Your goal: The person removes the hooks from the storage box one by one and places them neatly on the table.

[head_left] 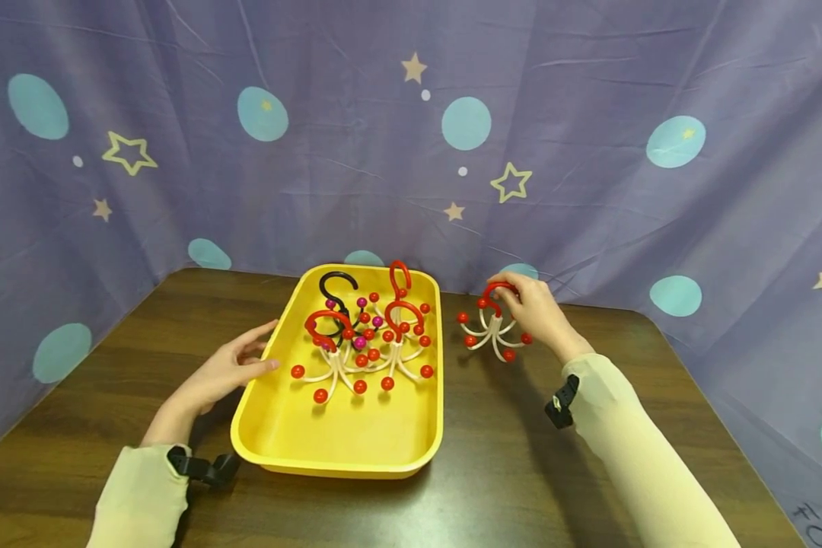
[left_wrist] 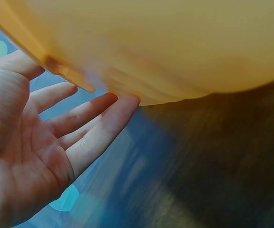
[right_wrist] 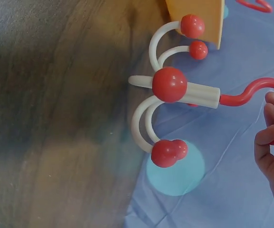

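On the right, my right hand (head_left: 541, 314) grips the red hook of a white multi-prong hanger (head_left: 495, 329) whose curved prongs end in red balls. In the right wrist view, fingers curl around that hook, and the hanger (right_wrist: 201, 94) appears sideways, its balls close to the camera. My left hand (head_left: 222, 371) touches the left side of a yellow tub (head_left: 342, 460), thumb at the rim. Its fingers are fairly straight against the tub's outer wall (left_wrist: 184, 52) in the left wrist view. Inside the tub stand several similar hangers, including a white-and-red one (head_left: 336, 358) and a black one (head_left: 336, 293) with pink balls.
The tub stands on a brown wooden table (head_left: 507, 472). Behind the table hangs a purple curtain (head_left: 356, 190) with stars and blue dots. Dark wrist cameras sit on both sleeves.
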`<action>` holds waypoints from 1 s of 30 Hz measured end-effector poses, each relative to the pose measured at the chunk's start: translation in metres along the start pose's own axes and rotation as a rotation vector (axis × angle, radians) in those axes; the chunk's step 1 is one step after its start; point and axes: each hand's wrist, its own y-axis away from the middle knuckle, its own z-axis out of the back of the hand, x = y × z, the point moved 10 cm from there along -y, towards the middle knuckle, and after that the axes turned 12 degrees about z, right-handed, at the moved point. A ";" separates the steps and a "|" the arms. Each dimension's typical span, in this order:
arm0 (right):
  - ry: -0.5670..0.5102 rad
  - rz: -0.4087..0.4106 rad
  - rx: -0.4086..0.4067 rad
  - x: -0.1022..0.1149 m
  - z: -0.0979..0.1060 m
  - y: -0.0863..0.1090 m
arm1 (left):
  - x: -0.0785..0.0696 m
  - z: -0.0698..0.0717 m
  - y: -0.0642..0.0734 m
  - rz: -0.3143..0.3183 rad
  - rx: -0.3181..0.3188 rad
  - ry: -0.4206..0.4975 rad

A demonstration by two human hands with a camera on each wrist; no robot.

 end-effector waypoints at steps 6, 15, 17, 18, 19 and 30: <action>-0.028 -0.078 0.006 -0.017 -0.010 0.001 | 0.001 0.000 0.000 0.009 0.009 0.018; -0.025 -0.102 -0.019 -0.025 -0.012 -0.003 | -0.001 -0.001 0.000 0.000 0.015 0.019; -0.030 -0.110 -0.017 -0.026 -0.013 -0.004 | -0.002 -0.001 0.000 -0.002 0.015 0.021; -0.030 -0.115 -0.017 -0.027 -0.013 -0.005 | -0.002 -0.001 -0.001 -0.001 0.016 0.022; -0.028 -0.119 -0.015 -0.028 -0.013 -0.005 | -0.002 -0.001 -0.001 -0.001 0.015 0.022; -0.034 -0.150 -0.022 -0.035 -0.017 -0.004 | -0.001 -0.001 -0.001 0.004 0.007 0.012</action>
